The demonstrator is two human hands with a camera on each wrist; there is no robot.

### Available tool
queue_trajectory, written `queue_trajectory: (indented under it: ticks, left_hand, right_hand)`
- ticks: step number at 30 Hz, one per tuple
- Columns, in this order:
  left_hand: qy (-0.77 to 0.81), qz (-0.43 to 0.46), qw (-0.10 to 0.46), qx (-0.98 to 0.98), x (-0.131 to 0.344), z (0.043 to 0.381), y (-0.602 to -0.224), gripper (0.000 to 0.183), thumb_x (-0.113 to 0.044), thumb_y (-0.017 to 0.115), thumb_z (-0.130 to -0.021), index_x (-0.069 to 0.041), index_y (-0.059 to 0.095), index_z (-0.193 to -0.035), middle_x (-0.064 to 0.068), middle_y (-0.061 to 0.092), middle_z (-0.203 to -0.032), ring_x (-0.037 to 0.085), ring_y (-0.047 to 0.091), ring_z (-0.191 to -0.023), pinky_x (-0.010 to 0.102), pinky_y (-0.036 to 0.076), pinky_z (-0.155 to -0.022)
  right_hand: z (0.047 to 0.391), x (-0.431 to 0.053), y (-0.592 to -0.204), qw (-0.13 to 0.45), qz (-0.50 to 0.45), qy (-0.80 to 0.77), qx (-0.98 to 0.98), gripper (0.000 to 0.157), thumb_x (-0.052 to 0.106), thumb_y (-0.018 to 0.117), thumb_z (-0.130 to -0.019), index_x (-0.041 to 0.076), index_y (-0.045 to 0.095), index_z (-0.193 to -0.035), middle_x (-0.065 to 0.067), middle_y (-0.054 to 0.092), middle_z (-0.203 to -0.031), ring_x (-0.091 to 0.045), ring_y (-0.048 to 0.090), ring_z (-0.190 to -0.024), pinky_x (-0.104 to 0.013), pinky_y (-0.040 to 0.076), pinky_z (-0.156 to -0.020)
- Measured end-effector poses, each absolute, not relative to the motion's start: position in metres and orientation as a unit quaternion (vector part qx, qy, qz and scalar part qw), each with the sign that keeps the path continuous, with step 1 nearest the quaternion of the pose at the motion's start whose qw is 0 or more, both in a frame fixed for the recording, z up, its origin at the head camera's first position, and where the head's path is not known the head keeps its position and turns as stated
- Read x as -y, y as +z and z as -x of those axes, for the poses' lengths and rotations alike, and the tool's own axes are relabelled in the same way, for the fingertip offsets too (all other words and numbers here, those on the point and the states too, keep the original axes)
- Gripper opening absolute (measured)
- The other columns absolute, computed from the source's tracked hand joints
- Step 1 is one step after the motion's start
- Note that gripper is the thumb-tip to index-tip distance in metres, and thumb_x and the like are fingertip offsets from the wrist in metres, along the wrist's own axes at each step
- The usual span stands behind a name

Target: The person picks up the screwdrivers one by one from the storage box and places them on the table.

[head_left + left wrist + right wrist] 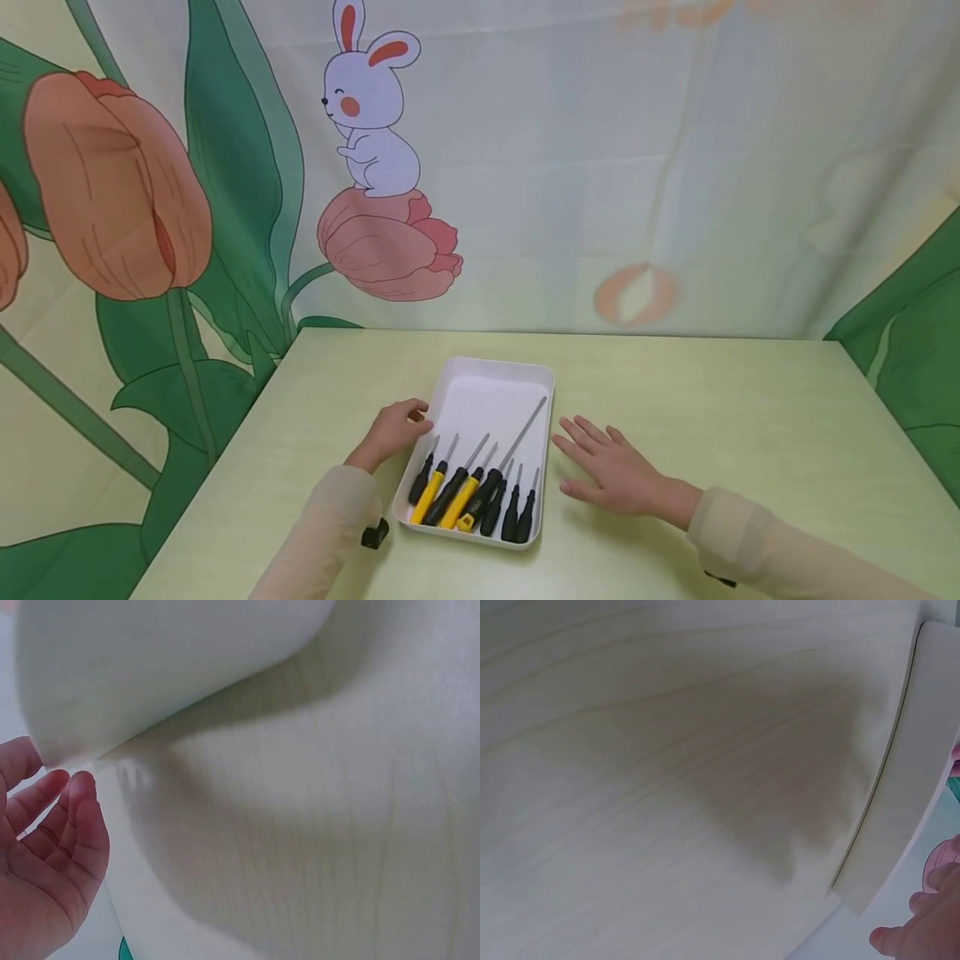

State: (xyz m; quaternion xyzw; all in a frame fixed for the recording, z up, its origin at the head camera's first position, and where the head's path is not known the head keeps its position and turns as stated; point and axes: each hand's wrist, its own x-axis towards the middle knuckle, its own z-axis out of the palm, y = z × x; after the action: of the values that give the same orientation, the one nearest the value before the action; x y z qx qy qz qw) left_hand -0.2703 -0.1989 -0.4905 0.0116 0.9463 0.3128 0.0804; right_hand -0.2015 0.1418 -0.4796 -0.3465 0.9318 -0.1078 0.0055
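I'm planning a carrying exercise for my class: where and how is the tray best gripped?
Probably grip the tray by its long walls, one hand from each side, toward the person's end. The walls stand raised, and the screwdrivers lie bunched at that end, so most weight likely sits there. The left hand is at one wall; the right hand is apart from the other.

Right grip (931,922) near white tray (910,772)

The head camera looks forward and down across the table (712,408); low and close, both wrist views share the tray (480,400).
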Motion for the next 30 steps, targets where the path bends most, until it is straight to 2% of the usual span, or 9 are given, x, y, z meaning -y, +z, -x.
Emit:
queue_trajectory:
  ticks: [4, 8, 19, 25, 30]
  left_hand:
    - [0.34, 0.0, 0.089, -0.936, 0.199, 0.27, -0.489, 0.033, -0.02, 0.06, -0.082, -0.003, 0.056, -0.11, 0.011, 0.06, -0.097, 0.018, 0.054, -0.075, 0.028, 0.047, -0.065]
    - [0.375, 0.021, 0.108, -0.92, 0.198, 0.269, -0.488, 0.034, -0.019, 0.059, -0.082, -0.003, 0.054, -0.112, 0.012, 0.059, -0.097, 0.017, 0.053, -0.072, 0.026, 0.048, -0.06]
    - [0.416, 0.037, 0.126, -0.9, 0.199, 0.268, -0.489, 0.032, -0.015, 0.058, -0.083, -0.003, 0.054, -0.112, 0.013, 0.059, -0.097, 0.018, 0.054, -0.076, 0.028, 0.05, -0.061]
    - [0.423, 0.049, 0.132, -0.895, 0.197, 0.267, -0.487, 0.032, -0.014, 0.057, -0.084, -0.003, 0.054, -0.113, 0.013, 0.058, -0.099, 0.02, 0.055, -0.08, 0.03, 0.051, -0.067]
    - [0.434, 0.044, 0.129, -0.891, 0.197, 0.267, -0.487, 0.03, -0.012, 0.056, -0.084, -0.002, 0.054, -0.112, 0.014, 0.058, -0.098, 0.02, 0.056, -0.08, 0.03, 0.051, -0.066]
  right_hand:
    - [0.201, -0.139, -0.48, 0.008, 0.35, -0.111, -0.93, 0.065, 0.052, 0.039, -0.087, 0.015, 0.028, -0.139, -0.007, 0.019, -0.147, -0.029, 0.016, -0.135, -0.058, 0.021, -0.1]
    - [0.2, -0.135, -0.48, 0.006, 0.356, -0.115, -0.927, 0.065, 0.051, 0.04, -0.087, 0.014, 0.029, -0.139, -0.008, 0.02, -0.147, -0.03, 0.018, -0.134, -0.058, 0.022, -0.099]
    - [0.195, -0.122, -0.484, 0.013, 0.375, -0.132, -0.917, 0.062, 0.047, 0.043, -0.087, 0.013, 0.031, -0.137, -0.01, 0.024, -0.145, -0.03, 0.021, -0.133, -0.058, 0.023, -0.099]
    - [0.195, -0.115, -0.487, -0.009, 0.401, -0.139, -0.906, 0.053, 0.045, 0.044, -0.087, 0.012, 0.044, -0.13, -0.011, 0.036, -0.139, -0.031, 0.03, -0.129, -0.056, 0.026, -0.098]
    - [0.194, -0.11, -0.489, -0.047, 0.411, -0.141, -0.9, 0.045, 0.046, 0.044, -0.087, 0.015, 0.055, -0.118, -0.007, 0.048, -0.129, -0.025, 0.04, -0.122, -0.047, 0.031, -0.098]
